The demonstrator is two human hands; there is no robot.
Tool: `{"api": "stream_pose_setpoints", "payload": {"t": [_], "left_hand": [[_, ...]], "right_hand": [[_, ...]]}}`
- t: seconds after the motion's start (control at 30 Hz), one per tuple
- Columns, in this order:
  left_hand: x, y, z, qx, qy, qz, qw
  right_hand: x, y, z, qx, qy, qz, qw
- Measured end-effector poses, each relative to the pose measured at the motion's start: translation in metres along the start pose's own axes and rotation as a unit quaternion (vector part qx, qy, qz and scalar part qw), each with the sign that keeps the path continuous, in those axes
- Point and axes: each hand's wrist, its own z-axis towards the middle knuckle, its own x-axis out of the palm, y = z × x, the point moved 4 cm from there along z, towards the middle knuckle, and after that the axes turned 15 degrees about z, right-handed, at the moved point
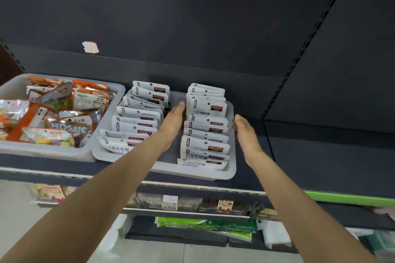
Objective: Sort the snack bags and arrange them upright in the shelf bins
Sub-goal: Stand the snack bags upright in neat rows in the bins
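- Translucent left bin (53, 151) holds jumbled orange snack bags (64, 111) beside the white-pouch bin (232, 168).
- Left hand (174, 120) flat between pouch rows (205, 128), fingers straight.
- Right hand (245, 132) outside the bin wall, fingers relaxed, empty.

Single head cam, worn up high, aimed fwd and slightly down, shelf (252, 179) seen close at arm's reach.

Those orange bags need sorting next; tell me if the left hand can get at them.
Probably yes. The left hand lies open between the white bag rows; the orange bags sit loose in the open-topped left bin, uncovered.
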Motion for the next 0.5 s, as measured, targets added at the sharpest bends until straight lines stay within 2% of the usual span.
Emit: {"api": "stream_pose_setpoints", "payload": {"t": [0.1,0.27,0.4,0.5], "left_hand": [[-0.002,-0.014,0.015,-0.018,-0.019,-0.015,1.000],[0.003,-0.039,0.045,-0.013,-0.002,-0.047,0.999],[0.009,-0.041,0.063,-0.007,0.061,-0.095,0.994],[0.015,-0.032,0.069,-0.010,0.080,-0.136,0.987]], "right_hand": [[0.003,0.010,0.021,0.006,0.019,-0.022,1.000],[0.027,0.025,0.055,0.008,0.051,-0.021,0.998],[0.045,0.021,0.083,0.042,0.034,0.010,0.998],[0.045,0.011,0.083,0.083,0.026,0.058,0.995]]}}
